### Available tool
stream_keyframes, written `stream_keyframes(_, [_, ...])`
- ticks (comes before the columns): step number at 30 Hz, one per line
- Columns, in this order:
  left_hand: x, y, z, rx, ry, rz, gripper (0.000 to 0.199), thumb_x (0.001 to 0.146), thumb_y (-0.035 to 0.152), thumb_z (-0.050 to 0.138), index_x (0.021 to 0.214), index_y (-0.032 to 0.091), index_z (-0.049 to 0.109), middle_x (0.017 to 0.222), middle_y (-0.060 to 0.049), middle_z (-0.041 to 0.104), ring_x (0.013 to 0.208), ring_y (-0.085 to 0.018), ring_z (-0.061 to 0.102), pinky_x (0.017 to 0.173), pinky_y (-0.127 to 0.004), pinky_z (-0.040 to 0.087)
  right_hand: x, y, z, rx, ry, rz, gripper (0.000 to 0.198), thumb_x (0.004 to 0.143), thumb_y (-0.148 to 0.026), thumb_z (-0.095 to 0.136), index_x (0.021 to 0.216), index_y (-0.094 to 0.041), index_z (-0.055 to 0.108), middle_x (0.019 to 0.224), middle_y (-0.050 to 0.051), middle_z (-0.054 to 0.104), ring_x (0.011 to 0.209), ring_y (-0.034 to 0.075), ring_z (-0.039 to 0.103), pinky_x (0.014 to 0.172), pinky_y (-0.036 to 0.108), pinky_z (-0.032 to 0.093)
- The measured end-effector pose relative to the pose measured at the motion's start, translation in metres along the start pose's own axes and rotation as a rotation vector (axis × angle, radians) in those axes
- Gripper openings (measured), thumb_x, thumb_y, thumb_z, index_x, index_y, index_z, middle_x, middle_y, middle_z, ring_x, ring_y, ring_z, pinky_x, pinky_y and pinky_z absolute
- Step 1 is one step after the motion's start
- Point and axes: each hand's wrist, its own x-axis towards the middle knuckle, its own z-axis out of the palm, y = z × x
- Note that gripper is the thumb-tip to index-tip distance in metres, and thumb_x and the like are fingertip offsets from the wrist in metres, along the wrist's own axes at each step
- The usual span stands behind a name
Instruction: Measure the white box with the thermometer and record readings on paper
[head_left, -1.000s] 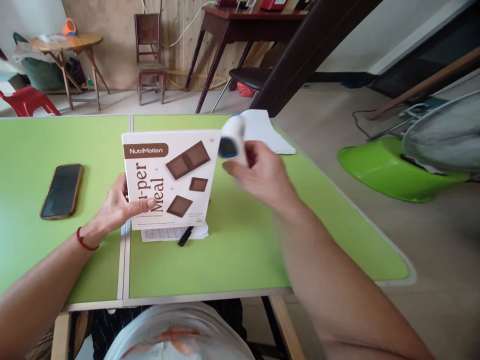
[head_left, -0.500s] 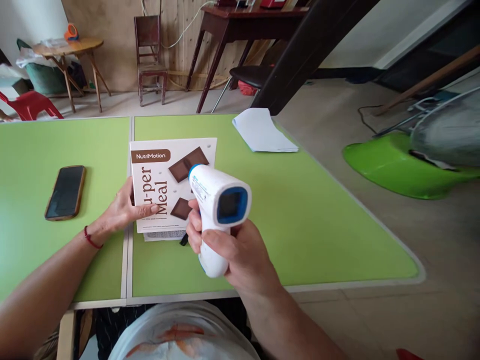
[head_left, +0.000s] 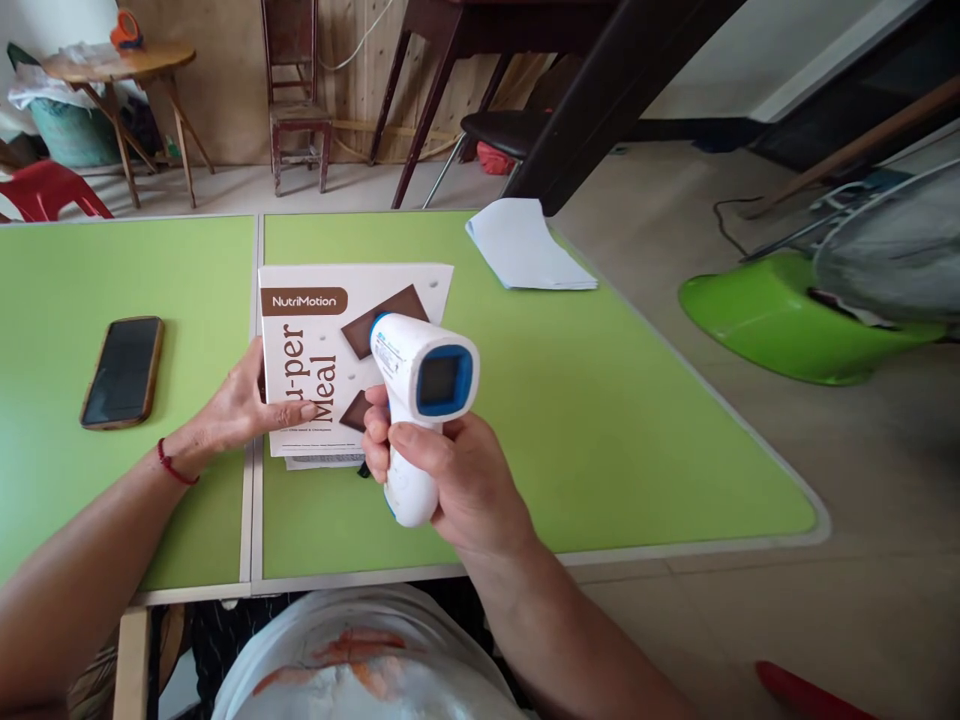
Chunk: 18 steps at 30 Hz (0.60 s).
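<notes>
My left hand (head_left: 247, 405) grips the left side of a white box (head_left: 390, 280) marked NutriMotion, thumb across its front and the other fingers hidden behind. Brown chocolate pieces are printed on the box. Closed round the handle of a white and blue infrared thermometer (head_left: 409, 470) is my right hand (head_left: 465, 470). The thermometer's dark screen faces me, and its nose points toward the box's front, overlapping it in view; whether they touch I cannot tell. A printed sheet (head_left: 322, 462) and a small black thing (head_left: 364, 469) peek out under the box's lower edge.
On the green table (head_left: 600, 430), a smartphone (head_left: 122, 372) lies at left and folded white papers (head_left: 529, 245) at the far edge. A dark slanted post (head_left: 600, 110) stands behind. Beyond are a wooden chair (head_left: 298, 115), a round table (head_left: 124, 65) and a green plastic seat (head_left: 802, 320).
The thermometer in my right hand has shifted slightly left and its screen remains dark. The box leans or turns a little, its right edge now farther right. My view has tipped slightly downward.
</notes>
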Motion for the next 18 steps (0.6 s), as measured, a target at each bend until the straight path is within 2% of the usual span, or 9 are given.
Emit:
stream_keyframes(5, [-0.0003,0.0012,-0.0008,0.01,0.002,-0.025,0.07,0.066,0.038,0.082,0.119,0.013,0.043,0.106,-0.013,0.064,0.099,-0.03,0.061,0.074,-0.038,0.053,-0.0026,0.0056,-0.0019,-0.05,0.078,0.009,0.016,0.075,-0.03,0.074,0.075,-0.019,0.063,0.062,-0.002,0.058,0.054,0.011,0.051,0.051,0.025,0.041])
stream_keyframes(18, [-0.0005,0.0015,-0.002,0.001,-0.027,-0.016,0.069,0.068,0.037,0.082,0.12,0.013,0.045,0.102,-0.012,0.066,0.098,-0.029,0.063,0.079,-0.039,0.054,-0.0025,0.0063,0.0007,-0.043,0.078,0.023,0.021,0.074,-0.034,0.075,0.079,-0.019,0.062,0.061,-0.003,0.058,0.054,0.011,0.051,0.051,0.025,0.041])
